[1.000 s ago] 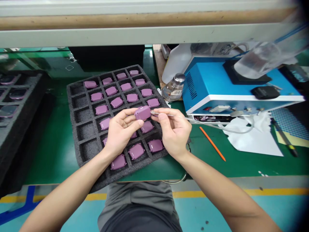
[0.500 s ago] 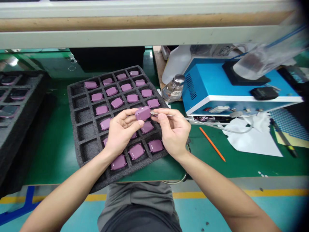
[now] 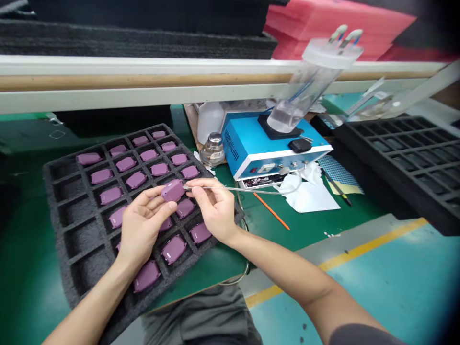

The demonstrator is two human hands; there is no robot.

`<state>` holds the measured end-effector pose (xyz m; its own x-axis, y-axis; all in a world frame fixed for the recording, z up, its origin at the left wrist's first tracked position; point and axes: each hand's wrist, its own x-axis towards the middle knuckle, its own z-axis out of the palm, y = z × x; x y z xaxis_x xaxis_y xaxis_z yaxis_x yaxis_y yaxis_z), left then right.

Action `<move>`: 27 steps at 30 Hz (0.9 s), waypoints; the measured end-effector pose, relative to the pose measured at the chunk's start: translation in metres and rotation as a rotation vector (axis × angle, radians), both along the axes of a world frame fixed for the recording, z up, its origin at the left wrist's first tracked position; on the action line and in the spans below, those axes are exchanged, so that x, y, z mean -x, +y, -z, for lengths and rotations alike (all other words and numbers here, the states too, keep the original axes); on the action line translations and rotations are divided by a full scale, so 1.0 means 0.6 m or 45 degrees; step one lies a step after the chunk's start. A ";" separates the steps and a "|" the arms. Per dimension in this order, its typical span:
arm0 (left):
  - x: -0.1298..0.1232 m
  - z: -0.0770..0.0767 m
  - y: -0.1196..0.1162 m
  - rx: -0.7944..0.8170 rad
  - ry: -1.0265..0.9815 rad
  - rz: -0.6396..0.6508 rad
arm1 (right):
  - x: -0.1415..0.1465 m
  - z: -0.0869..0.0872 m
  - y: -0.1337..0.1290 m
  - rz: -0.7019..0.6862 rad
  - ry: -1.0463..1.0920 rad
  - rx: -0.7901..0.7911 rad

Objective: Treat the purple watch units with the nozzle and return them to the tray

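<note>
My left hand [image 3: 142, 223] is closed on a small purple watch case [image 3: 173, 190], pinched between thumb and fingers above the foam tray. In my right hand [image 3: 215, 206] is a thin pale tube [image 3: 247, 190], gripped near its small metal tip. That tip is at the right edge of the watch case; whether it touches or enters it I cannot tell. Beneath both hands lies the dark grey foam tray [image 3: 77, 211], whose compartments hold several more purple watch cases [image 3: 174, 249]. Its left column has several bare compartments. My hands and forearms cover part of the tray.
A blue machine box [image 3: 247, 129] stands behind, with a clear cylinder [image 3: 305, 91] leaning above it. Nearby are a glass bottle [image 3: 212, 151], an orange stick [image 3: 271, 211], white paper [image 3: 311, 196] and a black pen [image 3: 336, 187]. Another foam tray [image 3: 406, 143] is at right. A shelf edge [image 3: 143, 96] crosses overhead.
The view has swung right and up, so the tray and hands appear farther left and the right-hand foam tray shows. Both hands keep their hold on the watch case and tube.
</note>
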<state>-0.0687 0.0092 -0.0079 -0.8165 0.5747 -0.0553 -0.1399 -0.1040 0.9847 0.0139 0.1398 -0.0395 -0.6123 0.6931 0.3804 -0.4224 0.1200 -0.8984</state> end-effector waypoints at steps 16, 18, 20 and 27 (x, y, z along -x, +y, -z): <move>-0.002 -0.006 0.003 0.000 -0.033 -0.021 | 0.000 0.001 0.001 -0.013 -0.009 0.002; -0.002 -0.006 0.003 -0.004 -0.035 -0.015 | 0.000 0.000 0.001 -0.016 -0.004 0.003; -0.002 -0.006 0.003 -0.003 -0.033 -0.015 | 0.000 0.000 0.001 -0.015 -0.007 0.001; -0.002 -0.007 0.004 0.009 -0.035 -0.029 | 0.001 -0.001 0.002 -0.008 -0.016 0.001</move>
